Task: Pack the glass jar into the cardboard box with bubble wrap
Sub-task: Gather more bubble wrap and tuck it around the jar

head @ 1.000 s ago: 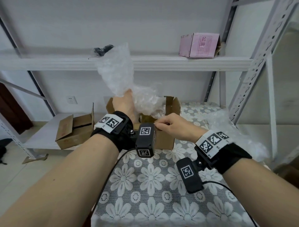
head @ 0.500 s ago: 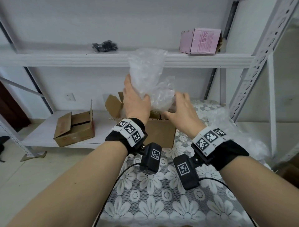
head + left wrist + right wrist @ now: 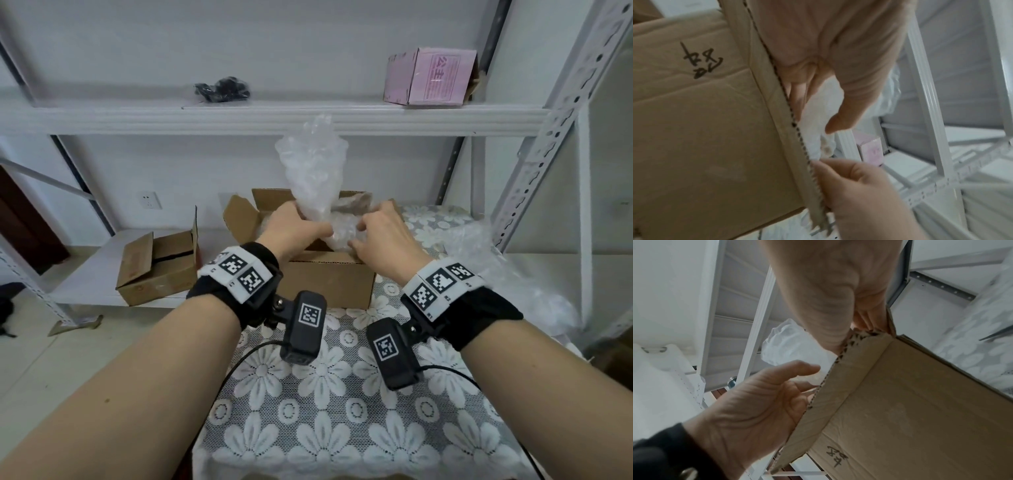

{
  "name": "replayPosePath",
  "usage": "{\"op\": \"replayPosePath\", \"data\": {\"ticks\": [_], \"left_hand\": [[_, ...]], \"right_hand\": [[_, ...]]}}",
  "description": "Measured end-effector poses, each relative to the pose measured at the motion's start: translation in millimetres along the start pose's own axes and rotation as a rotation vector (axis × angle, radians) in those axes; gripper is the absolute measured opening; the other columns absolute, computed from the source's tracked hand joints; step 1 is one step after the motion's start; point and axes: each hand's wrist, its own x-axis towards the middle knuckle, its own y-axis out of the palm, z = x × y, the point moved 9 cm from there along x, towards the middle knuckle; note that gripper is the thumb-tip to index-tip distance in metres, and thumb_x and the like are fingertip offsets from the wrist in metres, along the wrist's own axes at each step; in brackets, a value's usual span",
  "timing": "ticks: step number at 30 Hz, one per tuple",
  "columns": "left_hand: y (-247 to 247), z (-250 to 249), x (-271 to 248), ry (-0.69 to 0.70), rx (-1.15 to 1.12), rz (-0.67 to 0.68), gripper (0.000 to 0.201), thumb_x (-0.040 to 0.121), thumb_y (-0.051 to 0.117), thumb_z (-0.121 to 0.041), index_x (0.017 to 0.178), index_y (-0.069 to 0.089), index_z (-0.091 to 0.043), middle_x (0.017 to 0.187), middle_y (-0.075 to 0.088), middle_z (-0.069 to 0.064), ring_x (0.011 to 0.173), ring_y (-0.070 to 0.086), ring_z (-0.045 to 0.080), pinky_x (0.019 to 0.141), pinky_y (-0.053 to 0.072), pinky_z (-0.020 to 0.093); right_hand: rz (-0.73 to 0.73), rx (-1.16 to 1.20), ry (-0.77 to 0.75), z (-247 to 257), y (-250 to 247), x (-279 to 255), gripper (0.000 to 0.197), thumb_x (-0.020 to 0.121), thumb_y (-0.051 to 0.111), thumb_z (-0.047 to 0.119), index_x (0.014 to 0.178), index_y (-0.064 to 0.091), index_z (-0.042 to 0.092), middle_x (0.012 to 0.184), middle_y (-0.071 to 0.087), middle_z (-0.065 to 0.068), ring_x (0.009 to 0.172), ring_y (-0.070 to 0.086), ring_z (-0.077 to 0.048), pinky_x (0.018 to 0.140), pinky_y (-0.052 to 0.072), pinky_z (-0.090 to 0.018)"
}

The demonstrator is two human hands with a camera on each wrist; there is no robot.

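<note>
Now your left hand [image 3: 294, 229] grips the upright bubble wrap [image 3: 313, 171] over the open cardboard box [image 3: 325, 281], while your right hand [image 3: 383, 236] pinches its lower folds.

Both hands [image 3: 337, 233] forward, fingers curled

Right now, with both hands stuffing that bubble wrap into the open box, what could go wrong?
1. Much of the bubble wrap stands tall above the cardboard box, so the flaps may not close over it.
2. The left hand and right hand press down unseen; no jar shows, so it may sit poorly padded.
3. The box sits near the table's far edge; pushing might slide it.
</note>
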Motion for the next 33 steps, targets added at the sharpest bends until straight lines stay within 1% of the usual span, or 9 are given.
{"op": "replayPosePath", "data": {"ticks": [3,6,8,11,15,21,26,29,33], "left_hand": [[10,-1,0,-0.035,0.052,0.138,0.040,0.067,0.073,-0.013,0.106,0.065,-0.008,0.105,0.070,0.008,0.095,0.068,0.025,0.088,0.056,0.043],[20,-10,1,0.008,0.187,0.215,0.045,0.083,0.062,-0.007,0.125,0.047,-0.011,0.101,0.062,0.003,0.085,0.061,0.017,0.074,0.053,0.015],[29,-17,-3,0.046,0.310,0.249,0.042,0.090,0.057,-0.012,0.126,0.038,-0.018,0.096,0.058,-0.002,0.079,0.054,0.011,0.061,0.045,0.005],[46,-7,-1,0.026,0.441,0.328,0.042,0.094,0.050,-0.016,0.135,0.046,-0.009,0.122,0.061,0.009,0.104,0.058,0.024,0.079,0.044,0.023],[49,4,5,0.030,0.546,0.335,0.044,0.094,0.043,-0.012,0.138,0.046,-0.008,0.140,0.051,0.012,0.124,0.049,0.027,0.098,0.037,0.026],[59,9,5,0.099,0.590,0.437,0.045,0.096,0.038,-0.016,0.142,0.037,-0.015,0.142,0.049,0.010,0.128,0.047,0.026,0.107,0.037,0.034],[62,7,10,0.131,0.687,0.440,0.042,0.098,0.036,-0.019,0.139,0.041,-0.009,0.143,0.047,0.015,0.127,0.046,0.027,0.104,0.037,0.031],[60,7,10,0.160,0.717,0.403,0.043,0.098,0.035,-0.019,0.140,0.042,-0.011,0.143,0.047,0.014,0.128,0.046,0.027,0.102,0.037,0.029],[58,6,12,0.207,0.734,0.380,0.037,0.099,0.035,-0.021,0.128,0.055,-0.011,0.133,0.057,0.014,0.118,0.052,0.028,0.095,0.040,0.029]], "right_hand": [[-0.007,-0.010,-0.029,4,-3,1,0.032,0.088,0.062,0.024,0.111,0.062,0.002,0.130,0.046,-0.013,0.115,0.049,-0.027,0.094,0.044,-0.034],[0.025,0.100,-0.012,5,-3,1,0.049,0.088,0.063,0.020,0.128,0.040,0.005,0.119,0.058,-0.010,0.098,0.059,-0.025,0.076,0.047,-0.029],[0.058,0.153,-0.010,5,-2,2,0.062,0.087,0.063,0.021,0.137,0.030,0.009,0.126,0.057,-0.011,0.109,0.060,-0.027,0.085,0.049,-0.033],[0.183,0.133,-0.030,9,6,6,0.070,0.085,0.066,0.027,0.142,0.028,0.011,0.131,0.054,-0.009,0.112,0.058,-0.025,0.089,0.050,-0.032],[0.275,0.040,-0.033,12,12,10,0.053,0.088,0.059,0.024,0.135,0.037,0.009,0.121,0.056,-0.009,0.102,0.057,-0.025,0.078,0.046,-0.028],[0.234,0.042,-0.025,7,7,24,0.010,0.089,0.057,0.021,0.088,0.056,0.011,0.079,0.057,-0.002,0.083,0.058,-0.024,0.068,0.043,-0.029],[0.089,-0.148,-0.061,7,4,30,0.034,0.089,0.057,0.021,0.060,0.038,0.017,0.062,0.045,0.002,0.076,0.057,-0.028,0.064,0.039,-0.031],[0.057,-0.326,-0.139,13,3,31,0.019,0.090,0.059,0.026,0.079,0.054,0.012,0.091,0.060,-0.010,0.098,0.055,-0.030,0.077,0.042,-0.036],[0.093,-0.354,-0.185,13,11,36,0.046,0.085,0.066,0.032,0.120,0.059,0.003,0.134,0.047,-0.006,0.122,0.039,-0.026,0.099,0.037,-0.040]]}}
